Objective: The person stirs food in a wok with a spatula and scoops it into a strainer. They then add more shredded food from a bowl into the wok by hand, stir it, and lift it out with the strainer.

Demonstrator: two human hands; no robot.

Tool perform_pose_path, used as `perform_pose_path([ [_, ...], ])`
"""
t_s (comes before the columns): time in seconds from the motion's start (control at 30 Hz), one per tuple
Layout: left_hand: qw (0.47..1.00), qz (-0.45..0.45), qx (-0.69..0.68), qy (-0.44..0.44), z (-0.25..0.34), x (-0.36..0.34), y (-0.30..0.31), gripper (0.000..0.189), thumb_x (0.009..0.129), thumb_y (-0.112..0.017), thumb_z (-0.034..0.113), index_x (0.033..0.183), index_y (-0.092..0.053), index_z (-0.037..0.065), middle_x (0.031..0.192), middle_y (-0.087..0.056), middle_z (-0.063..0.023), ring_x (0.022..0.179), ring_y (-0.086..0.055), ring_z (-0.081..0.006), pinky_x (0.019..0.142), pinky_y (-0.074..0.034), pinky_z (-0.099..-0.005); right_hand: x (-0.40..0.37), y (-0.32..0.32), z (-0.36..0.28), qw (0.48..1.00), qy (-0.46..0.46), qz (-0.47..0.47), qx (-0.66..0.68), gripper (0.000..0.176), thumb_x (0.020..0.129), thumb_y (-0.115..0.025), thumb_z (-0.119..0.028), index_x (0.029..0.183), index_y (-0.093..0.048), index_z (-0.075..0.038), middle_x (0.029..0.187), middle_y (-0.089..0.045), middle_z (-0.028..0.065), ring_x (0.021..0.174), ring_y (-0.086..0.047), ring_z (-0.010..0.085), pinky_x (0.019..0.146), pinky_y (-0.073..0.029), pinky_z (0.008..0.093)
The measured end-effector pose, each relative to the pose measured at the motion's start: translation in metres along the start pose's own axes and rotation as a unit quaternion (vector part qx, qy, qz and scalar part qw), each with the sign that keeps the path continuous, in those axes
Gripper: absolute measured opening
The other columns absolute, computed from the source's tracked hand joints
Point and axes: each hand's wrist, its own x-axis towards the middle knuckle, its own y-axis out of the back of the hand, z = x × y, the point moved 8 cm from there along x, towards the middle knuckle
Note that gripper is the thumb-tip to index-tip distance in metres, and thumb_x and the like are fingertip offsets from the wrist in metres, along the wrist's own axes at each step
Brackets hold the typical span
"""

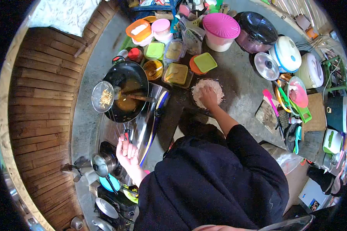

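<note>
left hand (129, 154) is holding the strainer (96, 94) by its thin handle, fingers curling in narrowly. right hand (208, 97) is reaching into a round pile of pale shreds (218, 91); its fingertips are hiding there, so whether they are pinching or spreading cannot be told.

the strainer is sitting above the left edge of the wok (140, 78), partly overhanging it, and is carrying a small heap of golden bits (105, 98). whether it is touching the rim is not showing clearly. brown oil (126, 104) is lying in the wok, which is standing over the stove (153, 109).

step in hand, by judgement: fried bits are draining on one side while raw shreds are being handled on the other. the next move, by judgement, would be calling for a level strainer and a light grip on the shreds, with tipping and oil splashes posing the risk.

the strainer's long axis is running forward from the left hand and slightly to the left, its mesh end pointing away from the person. a wooden-handled spatula (141, 97) is lying crosswise in the wok, its handle pointing right.
</note>
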Motion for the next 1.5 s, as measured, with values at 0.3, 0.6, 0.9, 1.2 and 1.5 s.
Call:
perform_pose_path([
  [0.3,1.0,0.01,0.012,-0.013,0.007,0.0,0.001,0.012,0.093,-0.033,0.01,0.091,-0.041,0.001,0.043,-0.029,0.0037,0.03,-0.022,-0.0044,0.027,-0.018,-0.0187,0.013,-0.009,0.002,0.996,-0.005,-0.075,-0.054,0.018,0.067,-0.057,-0.009,0.086,-0.057,-0.008,0.088,-0.053,0.0105,0.086,-0.053,0.0285,0.069,-0.048,0.0378],
  [0.6,1.0,0.013,0.005,-0.012,0.01,-0.001,0.001,0.012,0.094,-0.033,0.012,0.091,-0.041,0.003,0.043,-0.027,0.0035,0.03,-0.021,-0.006,0.03,-0.02,-0.0201,0.013,-0.016,0.013,0.998,0.015,-0.054,-0.04,0.006,0.07,-0.052,-0.01,0.072,-0.057,-0.007,0.077,-0.056,0.009,0.08,-0.056,0.0278,0.065,-0.048,0.0379],
  [0.9,0.999,0.044,0.008,-0.023,0.01,0.002,0.006,0.013,0.094,-0.035,0.013,0.089,-0.041,0.003,0.043,-0.026,0.0044,0.03,-0.019,-0.005,0.029,-0.019,-0.0199,0.008,0.01,0.023,0.997,-0.034,-0.057,0.03,0.012,0.068,-0.063,-0.015,0.078,-0.063,-0.008,0.083,-0.062,0.0093,0.077,-0.06,0.0277,0.067,-0.049,0.0375],
  [1.2,1.0,0.019,0.009,-0.004,0.007,0.007,0.003,0.012,0.093,-0.037,0.014,0.089,-0.042,0.004,0.043,-0.027,0.005,0.03,-0.019,-0.0046,0.029,-0.016,-0.0205,0.005,0.035,0.043,0.955,-0.169,0.038,0.241,0.016,0.071,-0.065,-0.015,0.083,-0.065,-0.004,0.079,-0.064,0.0138,0.076,-0.063,0.0246,0.068,-0.05,0.0324],
  [1.5,0.999,0.026,0.016,-0.01,0.006,0.005,0.0,0.013,0.093,-0.036,0.015,0.088,-0.041,0.005,0.043,-0.026,0.0052,0.03,-0.019,-0.0042,0.028,-0.017,-0.0199,-0.012,0.002,0.079,0.881,-0.313,-0.028,0.355,0.028,0.066,-0.071,-0.011,0.093,-0.064,-0.004,0.079,-0.063,0.006,0.072,-0.06,0.014,0.068,-0.049,0.0263],
])
